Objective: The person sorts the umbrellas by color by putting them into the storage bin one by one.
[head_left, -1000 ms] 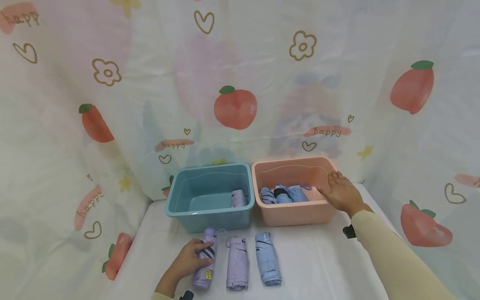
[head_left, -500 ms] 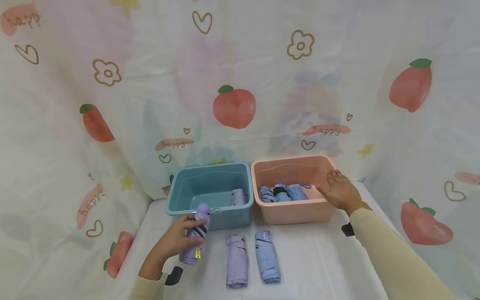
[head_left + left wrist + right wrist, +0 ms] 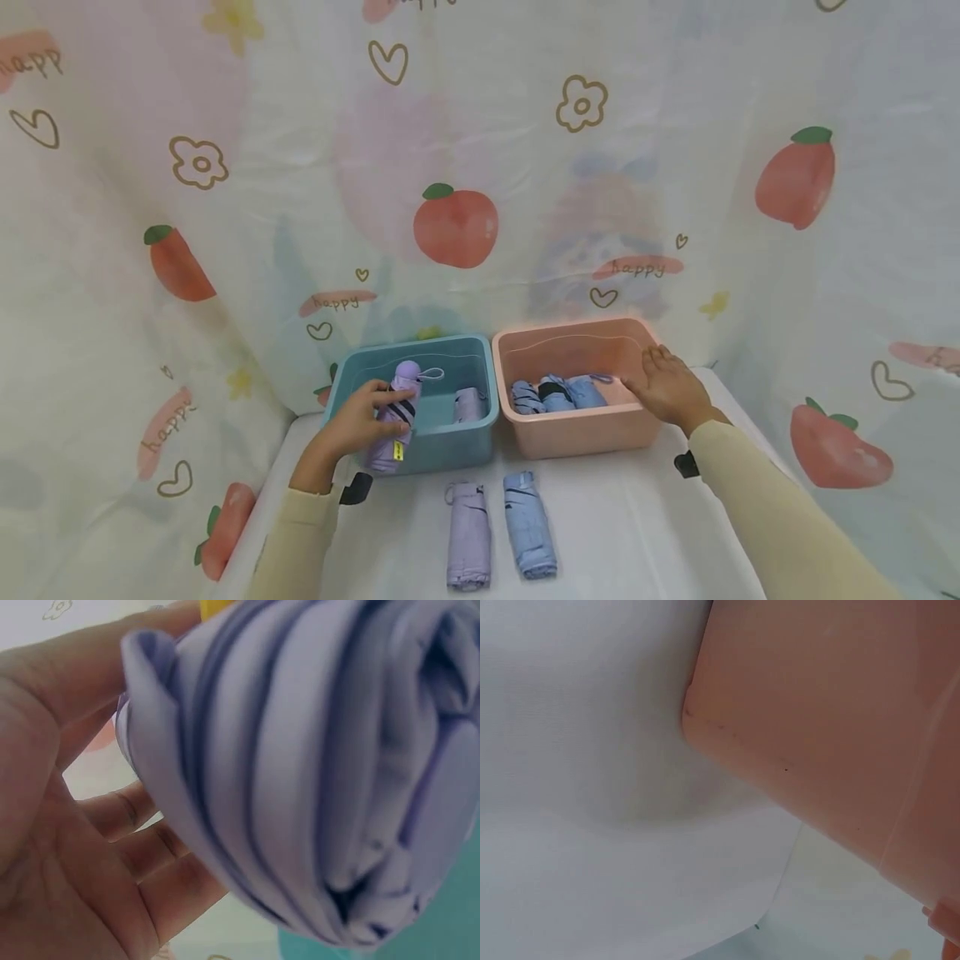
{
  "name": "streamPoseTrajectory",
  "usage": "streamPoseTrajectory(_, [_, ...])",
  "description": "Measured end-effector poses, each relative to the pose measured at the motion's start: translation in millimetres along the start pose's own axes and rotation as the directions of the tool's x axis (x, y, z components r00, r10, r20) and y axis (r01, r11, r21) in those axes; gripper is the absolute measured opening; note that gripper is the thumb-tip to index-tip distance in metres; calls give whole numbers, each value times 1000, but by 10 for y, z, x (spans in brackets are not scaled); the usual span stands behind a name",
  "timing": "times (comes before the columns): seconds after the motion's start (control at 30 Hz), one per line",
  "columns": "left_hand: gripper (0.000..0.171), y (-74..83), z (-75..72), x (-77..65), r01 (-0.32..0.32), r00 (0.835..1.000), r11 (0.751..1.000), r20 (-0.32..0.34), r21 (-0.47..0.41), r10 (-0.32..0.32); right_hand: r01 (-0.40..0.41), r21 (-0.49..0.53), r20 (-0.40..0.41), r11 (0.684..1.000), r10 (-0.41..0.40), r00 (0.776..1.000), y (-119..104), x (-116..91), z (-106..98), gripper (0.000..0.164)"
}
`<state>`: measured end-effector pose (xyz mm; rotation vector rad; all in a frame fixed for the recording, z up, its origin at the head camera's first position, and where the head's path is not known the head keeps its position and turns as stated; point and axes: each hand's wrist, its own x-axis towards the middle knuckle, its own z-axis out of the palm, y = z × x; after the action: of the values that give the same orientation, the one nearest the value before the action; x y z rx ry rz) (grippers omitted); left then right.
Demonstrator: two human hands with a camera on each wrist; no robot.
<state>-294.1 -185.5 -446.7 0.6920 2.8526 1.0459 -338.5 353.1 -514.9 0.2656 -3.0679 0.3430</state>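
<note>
My left hand (image 3: 358, 423) grips a folded purple umbrella (image 3: 396, 417) with dark stripes, a yellow tag and a wrist loop. In the head view it overlaps the front left of the blue bin (image 3: 457, 442). Up close in the left wrist view, the rolled fabric of the umbrella (image 3: 277, 765) fills much of the frame, thumb and fingers around it. Inside the blue bin lies another purple umbrella (image 3: 469, 405). My right hand (image 3: 671, 387), fingers straight, rests on the right rim of the pink bin (image 3: 585, 437). Several blue umbrellas (image 3: 557, 395) lie in the pink bin.
On the white table (image 3: 600, 533), in front of the bins, a light purple umbrella (image 3: 468, 537) and a light blue umbrella (image 3: 529, 525) lie side by side. A printed curtain (image 3: 495, 125) hangs behind and at both sides.
The left hand has lifted the striped purple umbrella off the table and carried it up and forward to the blue bin. The right hand stays at the pink bin's rim.
</note>
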Motion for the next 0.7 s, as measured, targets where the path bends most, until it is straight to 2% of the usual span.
streamPoseTrajectory(0.17, [55,-4,-145,238,23,999,998,22,55,-24,-12,-16,1,1000,12,1000,-2,9,15,91])
streamPoseTrajectory(0.4, [53,-94,-264,568,69,991,995,108,66,-76,-20,1,8,1000,20,1000,-16,13,29,94])
streamPoseTrajectory(0.57, [52,-165,-242,814,128,980,988,144,81,-139,-22,-13,4,1000,22,1000,-2,5,43,96])
streamPoseTrajectory(0.7, [50,-240,-183,1025,91,974,992,198,88,-107,-26,-11,-7,1000,26,1000,22,2,46,92])
